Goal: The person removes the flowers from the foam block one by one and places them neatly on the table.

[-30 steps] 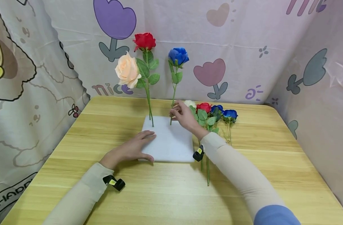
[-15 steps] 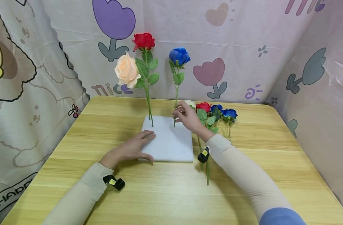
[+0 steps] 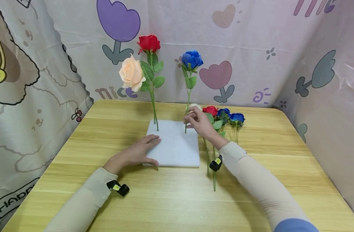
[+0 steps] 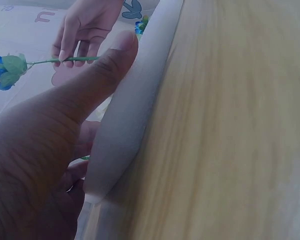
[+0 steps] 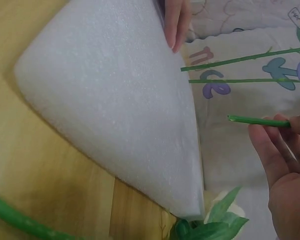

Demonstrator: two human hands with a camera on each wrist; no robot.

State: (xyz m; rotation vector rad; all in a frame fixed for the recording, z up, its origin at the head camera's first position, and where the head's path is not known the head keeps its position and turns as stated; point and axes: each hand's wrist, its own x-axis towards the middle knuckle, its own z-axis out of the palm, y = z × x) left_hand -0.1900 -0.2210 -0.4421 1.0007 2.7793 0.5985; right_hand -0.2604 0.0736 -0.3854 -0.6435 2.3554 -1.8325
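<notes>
My right hand [image 3: 202, 125] pinches the green stem of a blue artificial rose [image 3: 192, 60] between thumb and fingertips. The flower stands upright over the right back part of a white foam block [image 3: 174, 149]. In the right wrist view the cut lower end of the stem [image 5: 245, 119] shows, apart from the foam. My left hand [image 3: 134, 151] rests on the block's left side with fingers spread, its thumb near the front edge. A red rose [image 3: 149, 43] and a peach rose [image 3: 132, 73] stand stuck in the block's back left part.
To the right of the block, more roses lie on the wooden table [image 3: 177, 203]: a red one [image 3: 210, 111], a blue one [image 3: 237, 118], another blue one and a white one partly behind my right hand. A printed cloth [image 3: 249, 48] hangs behind the table.
My right hand has moved the blue rose to the right and slightly nearer over the foam block. My left hand has stayed in place on the block.
</notes>
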